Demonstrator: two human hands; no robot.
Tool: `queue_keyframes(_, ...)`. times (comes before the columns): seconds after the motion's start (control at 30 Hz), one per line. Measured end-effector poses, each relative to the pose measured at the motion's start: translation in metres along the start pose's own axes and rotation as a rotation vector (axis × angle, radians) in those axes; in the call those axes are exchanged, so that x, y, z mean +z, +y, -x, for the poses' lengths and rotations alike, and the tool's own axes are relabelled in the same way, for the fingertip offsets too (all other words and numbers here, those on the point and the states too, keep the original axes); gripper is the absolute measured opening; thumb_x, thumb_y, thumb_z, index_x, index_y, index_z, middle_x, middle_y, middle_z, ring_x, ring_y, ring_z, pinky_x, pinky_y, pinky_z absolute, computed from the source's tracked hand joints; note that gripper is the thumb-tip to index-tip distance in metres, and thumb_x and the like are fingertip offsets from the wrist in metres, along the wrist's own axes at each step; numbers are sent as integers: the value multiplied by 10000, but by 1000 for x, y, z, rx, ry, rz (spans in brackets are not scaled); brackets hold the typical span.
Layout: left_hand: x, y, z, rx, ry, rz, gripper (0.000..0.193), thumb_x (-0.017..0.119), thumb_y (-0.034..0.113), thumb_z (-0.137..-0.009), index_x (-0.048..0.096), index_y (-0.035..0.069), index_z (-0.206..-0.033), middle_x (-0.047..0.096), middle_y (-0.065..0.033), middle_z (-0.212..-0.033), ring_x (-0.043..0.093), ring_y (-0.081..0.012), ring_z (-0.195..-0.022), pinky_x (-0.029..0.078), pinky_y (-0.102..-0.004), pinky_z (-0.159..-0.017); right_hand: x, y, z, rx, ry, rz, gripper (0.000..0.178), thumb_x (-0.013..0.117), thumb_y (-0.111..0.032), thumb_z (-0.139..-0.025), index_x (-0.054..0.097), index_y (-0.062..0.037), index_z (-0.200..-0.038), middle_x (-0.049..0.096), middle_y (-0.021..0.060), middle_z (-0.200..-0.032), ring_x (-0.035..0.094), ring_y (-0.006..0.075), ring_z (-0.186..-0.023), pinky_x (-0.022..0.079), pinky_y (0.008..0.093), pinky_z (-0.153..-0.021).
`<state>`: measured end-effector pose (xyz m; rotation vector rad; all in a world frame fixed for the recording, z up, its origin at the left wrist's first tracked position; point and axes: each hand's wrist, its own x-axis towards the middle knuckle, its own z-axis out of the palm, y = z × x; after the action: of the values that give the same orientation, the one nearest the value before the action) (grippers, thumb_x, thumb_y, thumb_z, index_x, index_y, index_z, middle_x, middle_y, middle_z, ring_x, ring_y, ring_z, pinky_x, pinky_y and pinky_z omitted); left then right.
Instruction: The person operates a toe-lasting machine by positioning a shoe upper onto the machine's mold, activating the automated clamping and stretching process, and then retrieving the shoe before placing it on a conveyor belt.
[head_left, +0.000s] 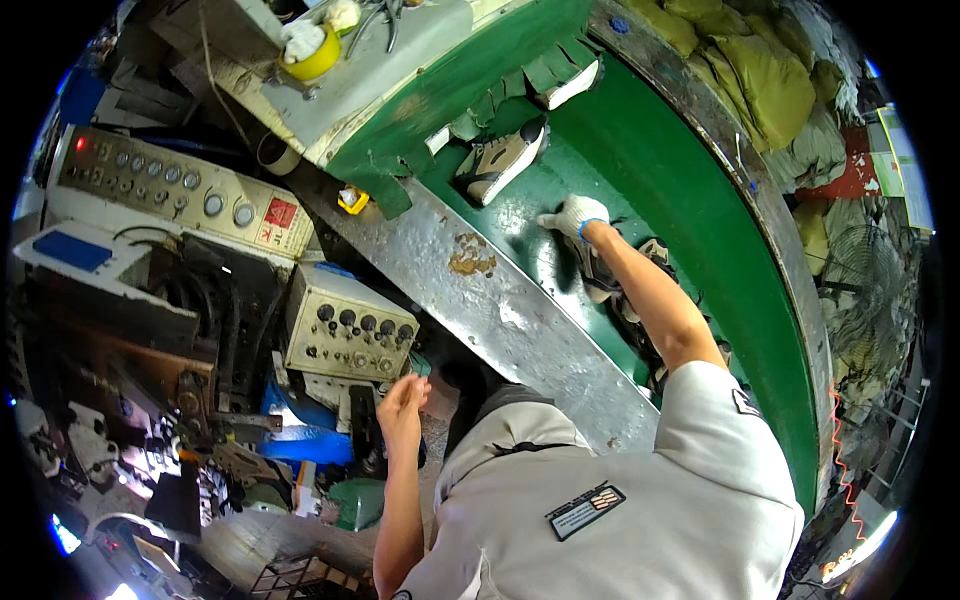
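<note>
My right hand (578, 216), in a white knit glove with a blue cuff, reaches over a green conveyor trough (715, 215). A finger or thumb sticks out to the left, and nothing shows in the hand. Just beneath its wrist lies a dark and beige shoe (597, 272), with several more shoes along the trough partly hidden by my forearm. Farther up the belt, a beige and black shoe (505, 160) lies near the slitted green curtain (490, 103). My left hand (402, 396) is bare, loosely bent and holding nothing, beside a control box (350, 325).
A worn metal ledge (480, 275) runs between me and the trough. At left stands a machine panel (180, 185) with gauges. A yellow bowl (312, 55) and pliers (375, 25) sit on the upper housing. Olive bags (755, 80) and a fan (865, 260) are beyond the trough.
</note>
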<state>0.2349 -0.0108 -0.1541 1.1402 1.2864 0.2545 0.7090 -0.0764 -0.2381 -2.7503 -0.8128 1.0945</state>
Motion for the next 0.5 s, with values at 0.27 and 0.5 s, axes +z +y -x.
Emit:
queue_keyframes(0.27,-7,-9,0,-44,-5,-79,258,652,100,-984,660,-57,-1189,742,-135,-1033,721,-190,-930,569,-300,-809,111,-42,-190,209,420,-1101,738,883,-516,-697,699,57,-1124,737,185,-1097,709,289,-1024,539,373,-889)
queue_keyframes(0.5,-17,-16,41,-136,89,35,250,644,108,-992,668,-77,-1159,735,-150,-1009,725,-216,-898,582,-303,-762,107,-59,-160,82,207,-1559,385,836,-188,-815,685,1,-1115,732,65,-992,695,212,-812,560,355,-747)
